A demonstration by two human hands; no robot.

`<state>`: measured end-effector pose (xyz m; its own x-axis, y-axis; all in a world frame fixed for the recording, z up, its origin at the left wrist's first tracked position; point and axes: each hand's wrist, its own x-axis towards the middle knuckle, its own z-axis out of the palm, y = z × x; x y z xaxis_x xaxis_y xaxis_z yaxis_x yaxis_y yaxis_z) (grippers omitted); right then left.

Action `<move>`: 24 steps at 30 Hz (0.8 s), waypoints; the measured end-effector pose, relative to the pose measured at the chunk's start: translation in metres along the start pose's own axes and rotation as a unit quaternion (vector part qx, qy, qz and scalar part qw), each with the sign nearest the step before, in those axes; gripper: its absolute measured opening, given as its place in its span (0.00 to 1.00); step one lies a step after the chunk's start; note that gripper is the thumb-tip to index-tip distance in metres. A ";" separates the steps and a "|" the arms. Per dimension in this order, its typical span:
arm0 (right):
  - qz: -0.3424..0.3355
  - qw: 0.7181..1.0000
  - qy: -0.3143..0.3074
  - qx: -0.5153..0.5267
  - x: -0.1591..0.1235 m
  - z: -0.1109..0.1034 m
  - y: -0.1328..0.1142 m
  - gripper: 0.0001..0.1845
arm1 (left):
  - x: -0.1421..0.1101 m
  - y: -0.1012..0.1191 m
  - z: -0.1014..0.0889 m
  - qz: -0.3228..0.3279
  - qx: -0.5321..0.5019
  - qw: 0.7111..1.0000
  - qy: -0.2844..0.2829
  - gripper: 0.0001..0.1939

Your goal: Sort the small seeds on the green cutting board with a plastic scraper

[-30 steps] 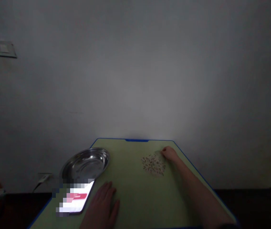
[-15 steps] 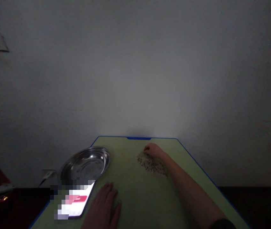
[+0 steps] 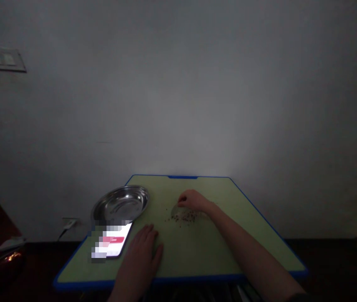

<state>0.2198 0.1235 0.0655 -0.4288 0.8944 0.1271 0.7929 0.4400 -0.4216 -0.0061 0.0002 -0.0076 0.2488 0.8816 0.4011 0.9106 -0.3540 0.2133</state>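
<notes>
My right hand [image 3: 192,200] reaches over the table with its fingers pinched together. They close on the edge of a pale, see-through rounded piece [image 3: 174,210], whose exact kind I cannot make out. Small dark bean-like grains [image 3: 185,216] lie scattered just under and in front of that hand, mixed with some lighter ones. My left hand [image 3: 142,247] rests palm down near the front edge, fingers stretched out and holding nothing. Close by on its left lies a lit phone [image 3: 115,243], partly blurred out.
A shiny steel basin [image 3: 122,205] stands at the left side of the green, blue-edged table [image 3: 203,260]. Behind the table rises a grey wall [image 3: 178,105], with a switch panel [image 3: 1,58] at upper left and a plugged-in cable [image 3: 67,226] lower down.
My right hand has drawn left and nearer, and the grains now lie in a different patch further left. The view has shifted, showing the table's front edge. My left hand stays flat.
</notes>
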 end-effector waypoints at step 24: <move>0.151 0.930 0.272 0.194 -0.127 0.014 0.047 0.13 | -0.002 0.008 -0.005 0.005 0.000 1.000 0.007 0.17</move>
<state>0.3052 0.0295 0.0175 0.1541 0.9271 0.3417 0.5801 0.1951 -0.7908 -0.0013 -0.0062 -0.0024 0.2534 0.8738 0.4150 0.9084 -0.3625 0.2084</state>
